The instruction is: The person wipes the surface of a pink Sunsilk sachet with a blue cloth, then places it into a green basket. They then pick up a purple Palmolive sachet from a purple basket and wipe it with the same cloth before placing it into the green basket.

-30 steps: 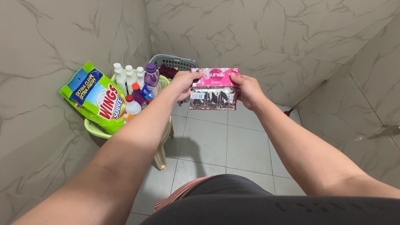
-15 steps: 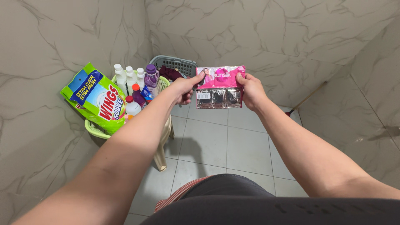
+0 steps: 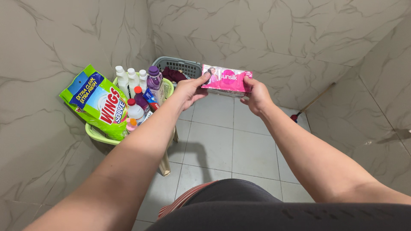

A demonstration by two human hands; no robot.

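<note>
A pink strip of shampoo sachets [image 3: 227, 79] is held out in front of me over the tiled floor. My left hand [image 3: 188, 90] pinches its left edge and my right hand [image 3: 255, 95] pinches its right edge. The strip is tilted nearly flat, so only the pink top part shows and the silver lower part is hidden. To the left, a light green basket [image 3: 96, 133] sits on a plastic stool and holds a green detergent bag [image 3: 96, 102], several white bottles [image 3: 128, 79] and a purple bottle [image 3: 154, 80].
A grey laundry basket [image 3: 180, 66] with dark red cloth stands in the corner behind the green basket. A broom or mop handle [image 3: 312, 102] leans at the right wall. Marble-patterned walls close in on three sides.
Both hands shifted the sachet strip slightly right and tipped it up toward flat, hiding the silver lower row that showed before.
</note>
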